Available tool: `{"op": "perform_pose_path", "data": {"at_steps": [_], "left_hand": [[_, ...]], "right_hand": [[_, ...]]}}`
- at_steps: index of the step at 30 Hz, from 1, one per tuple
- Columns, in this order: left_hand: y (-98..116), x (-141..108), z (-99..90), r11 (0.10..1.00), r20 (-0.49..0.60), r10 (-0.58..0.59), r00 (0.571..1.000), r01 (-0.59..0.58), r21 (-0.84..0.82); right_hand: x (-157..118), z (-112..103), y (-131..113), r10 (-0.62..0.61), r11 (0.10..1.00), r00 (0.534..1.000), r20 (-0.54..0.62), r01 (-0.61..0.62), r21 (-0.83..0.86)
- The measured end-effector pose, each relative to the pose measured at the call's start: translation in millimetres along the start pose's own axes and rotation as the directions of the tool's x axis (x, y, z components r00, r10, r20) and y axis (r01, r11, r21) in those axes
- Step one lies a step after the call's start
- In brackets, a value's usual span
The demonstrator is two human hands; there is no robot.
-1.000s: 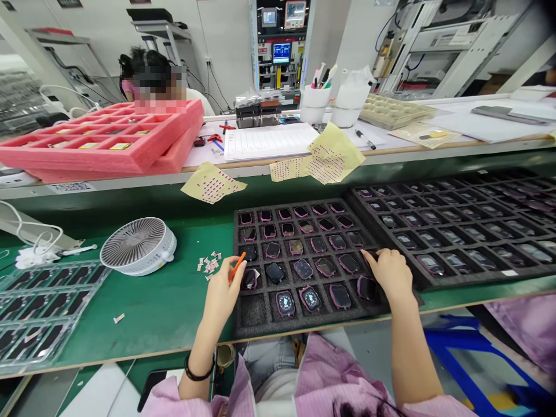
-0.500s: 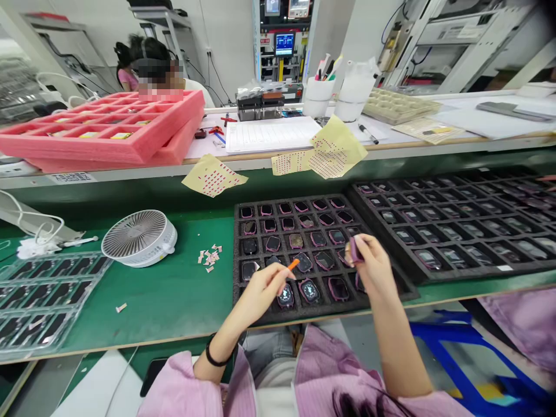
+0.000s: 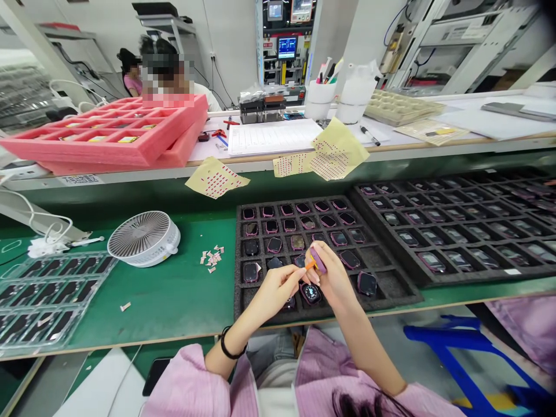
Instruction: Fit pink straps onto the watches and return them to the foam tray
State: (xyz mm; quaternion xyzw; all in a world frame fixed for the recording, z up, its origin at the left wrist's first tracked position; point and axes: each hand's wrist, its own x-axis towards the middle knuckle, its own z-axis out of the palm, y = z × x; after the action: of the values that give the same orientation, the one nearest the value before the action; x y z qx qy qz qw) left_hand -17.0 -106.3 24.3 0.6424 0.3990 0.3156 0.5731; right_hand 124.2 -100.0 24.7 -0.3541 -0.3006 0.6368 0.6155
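Observation:
My left hand (image 3: 280,288) is closed on a thin orange tool (image 3: 310,264), whose exact kind I cannot make out. In my right hand (image 3: 333,277) is a smartwatch with a purple case (image 3: 319,262), tilted and held up by the fingers. The orange tool's end meets the watch's edge, and the fingers partly hide the contact. Both hands are above a black foam tray (image 3: 403,288) with rows of purple-framed watches in its slots. Just below the hands lies a watch with a lit dial (image 3: 311,293). Another watch (image 3: 367,284) sits right of my right hand.
A second black foam tray (image 3: 419,277) of watches adjoins on the right. On the green mat stand a white fan (image 3: 143,238), small pale pieces (image 3: 212,258) and a clear plastic tray (image 3: 89,258). Yellow sticker sheets (image 3: 217,178) hang from the shelf edge, near pink foam trays (image 3: 174,147).
My right hand has moved left with the watch, bringing it against the orange tool. My left hand has shifted slightly right, and the two hands now meet over the tray.

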Motion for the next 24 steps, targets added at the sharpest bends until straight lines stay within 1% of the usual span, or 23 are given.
{"op": "perform_pose_path", "data": {"at_steps": [3,7,9,13,15,18,21,24], "left_hand": [[0.5,1.1,-2.8,1.0,0.008,-0.012,1.0,0.012,0.006],[0.4,3.2,-7.6,0.999,0.045,-0.032,0.998,0.033,-0.017],[-0.6,4.1,-8.0,0.998,0.062,-0.03,0.998,0.033,-0.052],[-4.5,5.1,-3.2,0.991,0.054,0.007,0.999,0.0,-0.133],[-6.8,5.0,-0.2,0.986,0.051,0.017,0.999,-0.009,-0.167],[-9.6,4.8,1.6,0.978,0.046,0.016,0.999,-0.006,-0.206],[-11.3,5.2,0.5,0.979,0.0,-0.017,1.0,0.016,-0.205],[-11.9,6.8,1.1,0.985,-0.105,-0.026,0.994,0.008,-0.171]], "right_hand": [[0.5,-1.9,2.4,-0.012,0.999,1.0,-0.026,0.011,-0.044],[0.9,-3.2,5.3,0.011,0.998,1.0,-0.019,-0.013,-0.06],[1.0,-2.4,5.6,0.041,0.999,0.999,0.013,-0.041,-0.031],[1.0,1.6,5.7,0.148,0.982,0.985,0.087,-0.157,0.108],[1.0,3.4,6.8,0.155,0.973,0.985,0.078,-0.166,0.162],[1.7,4.1,9.2,0.141,0.971,0.987,0.079,-0.153,0.182],[2.9,3.5,11.9,0.137,0.973,0.986,0.092,-0.151,0.172],[1.2,5.6,17.5,0.079,0.991,0.996,0.036,-0.082,0.108]]}}
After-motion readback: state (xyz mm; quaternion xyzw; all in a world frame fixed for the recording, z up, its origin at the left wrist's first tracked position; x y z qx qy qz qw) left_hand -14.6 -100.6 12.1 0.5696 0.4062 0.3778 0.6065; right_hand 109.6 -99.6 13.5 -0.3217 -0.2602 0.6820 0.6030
